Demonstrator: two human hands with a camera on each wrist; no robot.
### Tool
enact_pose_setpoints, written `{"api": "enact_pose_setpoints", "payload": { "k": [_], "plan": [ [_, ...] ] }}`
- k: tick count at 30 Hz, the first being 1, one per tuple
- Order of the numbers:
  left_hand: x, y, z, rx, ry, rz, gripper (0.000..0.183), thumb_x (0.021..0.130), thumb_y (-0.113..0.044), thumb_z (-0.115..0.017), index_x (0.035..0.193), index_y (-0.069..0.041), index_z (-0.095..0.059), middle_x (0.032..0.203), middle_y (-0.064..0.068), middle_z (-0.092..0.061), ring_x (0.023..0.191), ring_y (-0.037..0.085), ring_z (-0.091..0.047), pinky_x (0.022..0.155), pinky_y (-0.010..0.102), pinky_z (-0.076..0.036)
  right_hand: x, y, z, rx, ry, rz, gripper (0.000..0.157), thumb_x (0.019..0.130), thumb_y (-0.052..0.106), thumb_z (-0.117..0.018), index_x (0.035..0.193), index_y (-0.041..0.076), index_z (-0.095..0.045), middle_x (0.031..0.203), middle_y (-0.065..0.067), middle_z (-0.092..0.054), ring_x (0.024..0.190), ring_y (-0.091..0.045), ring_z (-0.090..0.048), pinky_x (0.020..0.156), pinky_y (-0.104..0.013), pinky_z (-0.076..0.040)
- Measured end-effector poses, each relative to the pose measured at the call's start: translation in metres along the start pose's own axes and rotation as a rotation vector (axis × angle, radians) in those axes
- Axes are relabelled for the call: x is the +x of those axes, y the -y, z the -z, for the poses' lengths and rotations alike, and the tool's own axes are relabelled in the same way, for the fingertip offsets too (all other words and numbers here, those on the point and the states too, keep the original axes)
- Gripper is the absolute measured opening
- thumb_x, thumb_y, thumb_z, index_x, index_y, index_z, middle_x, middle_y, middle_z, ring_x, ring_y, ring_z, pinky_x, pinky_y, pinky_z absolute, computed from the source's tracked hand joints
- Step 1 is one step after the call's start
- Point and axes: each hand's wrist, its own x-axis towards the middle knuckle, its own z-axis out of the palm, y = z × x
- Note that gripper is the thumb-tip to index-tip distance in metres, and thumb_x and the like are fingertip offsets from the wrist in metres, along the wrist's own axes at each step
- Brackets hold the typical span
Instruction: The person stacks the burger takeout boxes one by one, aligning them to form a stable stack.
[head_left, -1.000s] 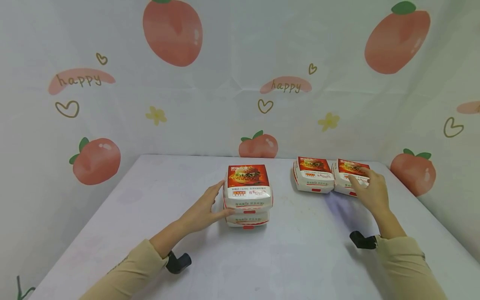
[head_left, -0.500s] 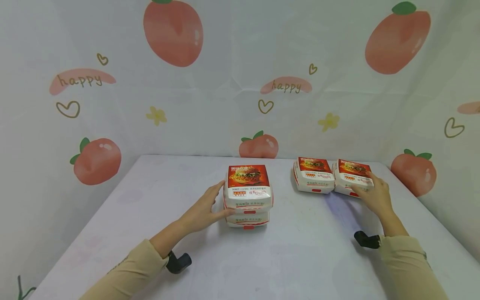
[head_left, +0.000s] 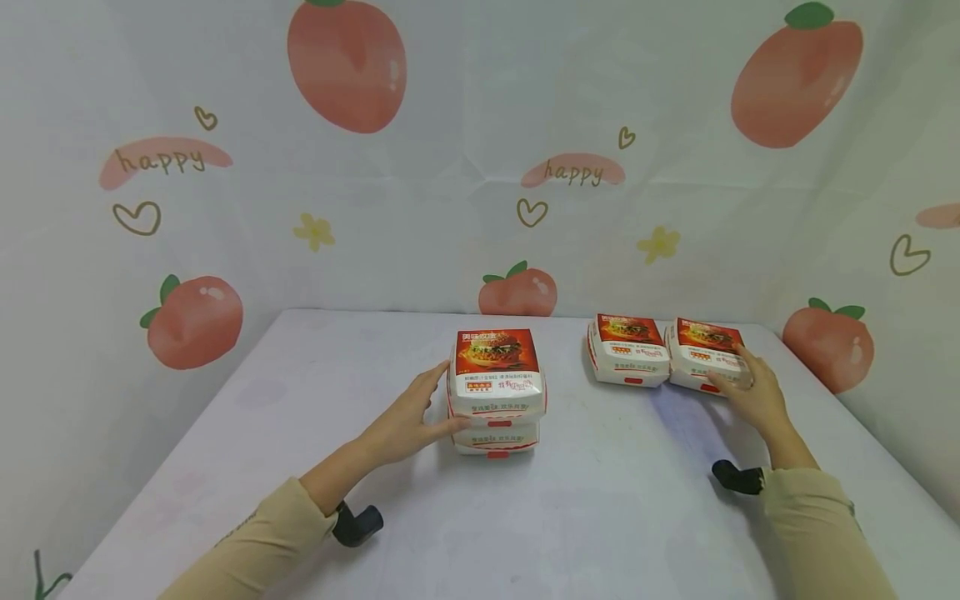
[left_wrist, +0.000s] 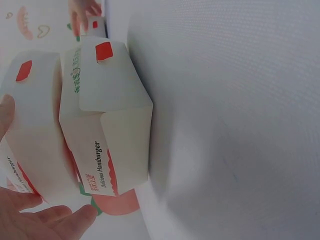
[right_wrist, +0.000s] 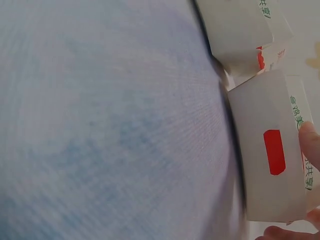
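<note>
In the head view two red-and-white hamburger boxes are stacked mid-table, an upper box on a lower box. My left hand grips the upper box at its left side, thumb at the front and fingers farther back. Two more boxes lie at the back right. My right hand holds the right-hand box of that pair, with its thumb on the front and other fingers round the right side. Close beside that box sits the left-hand box. Both lids are shown closed.
A white cloth covers the table. Behind it hangs a white backdrop printed with fruit, hearts and words. Black wrist mounts stick out from both sleeves. A thin green stem shows at the lower left.
My right hand has slid from over the top of the far right box to its right front corner. The left hand and the stack have stayed in place.
</note>
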Motion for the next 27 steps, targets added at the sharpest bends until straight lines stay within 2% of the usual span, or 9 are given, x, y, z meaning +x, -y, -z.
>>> {"api": "enact_pose_setpoints", "payload": {
  "k": [4,8,13,19,27],
  "plan": [
    [0.0005,-0.0003,0.0005,-0.002,0.001,-0.001,0.095,0.082,-0.045,-0.068,0.151,-0.011,-0.012,0.152,0.014,-0.025,0.135,0.032,-0.037,0.106,0.050,-0.040,0.0012,-0.0019,0.0003,0.001,0.022,-0.013,0.077,0.095,0.041,-0.047,0.148,0.001,-0.007,0.146,-0.040,-0.005,0.136,-0.057,-0.002,0.105,-0.073,-0.011],
    [0.0005,-0.0005,0.0007,-0.001,0.000,0.005,0.095,0.082,-0.046,-0.068,0.151,-0.011,-0.012,0.152,0.014,-0.024,0.134,0.033,-0.038,0.106,0.050,-0.040,0.0026,-0.0040,-0.0010,-0.005,0.029,-0.013,0.077,0.096,0.042,-0.045,0.148,0.002,-0.006,0.145,-0.040,-0.011,0.135,-0.057,-0.007,0.104,-0.072,-0.014],
    [0.0005,-0.0002,0.0002,-0.004,0.002,0.017,0.095,0.081,-0.046,-0.068,0.151,-0.012,-0.013,0.152,0.013,-0.025,0.132,0.033,-0.040,0.105,0.051,-0.042,0.0023,-0.0030,-0.0026,0.021,0.006,-0.016,0.076,0.095,0.042,-0.047,0.148,0.001,-0.010,0.144,-0.040,-0.018,0.133,-0.057,-0.012,0.104,-0.071,-0.016],
    [0.0011,0.0002,-0.0003,-0.006,0.001,0.017,0.094,0.082,-0.045,-0.068,0.150,-0.012,-0.013,0.152,0.014,-0.026,0.132,0.034,-0.040,0.104,0.052,-0.041,-0.0001,0.0005,-0.0033,0.039,-0.021,-0.005,0.074,0.095,0.039,-0.049,0.147,0.000,-0.015,0.144,-0.039,-0.018,0.133,-0.057,-0.013,0.105,-0.072,-0.016],
    [0.0009,0.0006,-0.0002,-0.008,0.001,0.018,0.094,0.081,-0.044,-0.068,0.151,-0.012,-0.013,0.152,0.013,-0.025,0.134,0.033,-0.038,0.106,0.051,-0.041,0.0001,-0.0026,-0.0058,0.028,-0.040,-0.060,0.074,0.094,0.041,-0.050,0.148,0.002,-0.016,0.148,-0.036,-0.015,0.136,-0.055,-0.012,0.106,-0.071,-0.017]
  ]
}}
